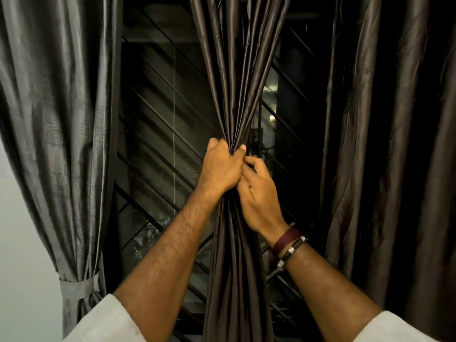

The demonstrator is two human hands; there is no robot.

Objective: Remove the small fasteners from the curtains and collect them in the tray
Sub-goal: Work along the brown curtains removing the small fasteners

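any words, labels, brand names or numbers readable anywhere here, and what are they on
None: no readable text in this view.
The bunched dark brown satin curtain in both hands' grip carries no visible label.
The grey tied-back curtain is plain.
The dark cord bracelet with silver beads shows no legible marking.

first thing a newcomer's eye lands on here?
Dead centre, the left hand grips the gathered dark brown satin curtain at its pinched waist, and the right hand works at the same spot just below. At lower left, the grey curtain is bound by a matching grey fabric tieback. No fastener or tray is visible.
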